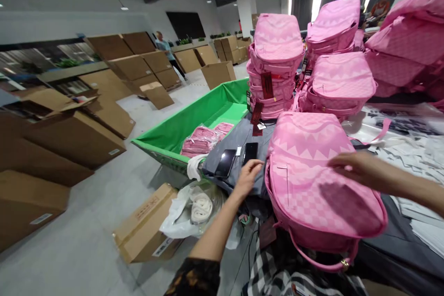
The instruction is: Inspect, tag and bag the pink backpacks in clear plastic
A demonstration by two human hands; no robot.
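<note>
A pink backpack (308,166) with a zigzag and checkered pattern lies front side up before me, its top handle toward me. My left hand (249,178) is beside its left edge, fingers loosely bent and nothing visible in them. Above the right part of the front panel, my right hand (352,166) hangs with its fingers stretched to the left, casting a shadow on the fabric. I see nothing in it either. Two dark phones, one (225,163) farther left and another (250,151) just beyond my left hand, rest on dark grey cloth (215,148).
Stacked pink backpacks (277,41) stand behind, with more at right. A green bin (166,129) holds bagged pink items (201,138). White sheets (416,162) lie at right. A carton (149,226) and plastic bag (180,212) are below left. A person (166,51) stands among boxes.
</note>
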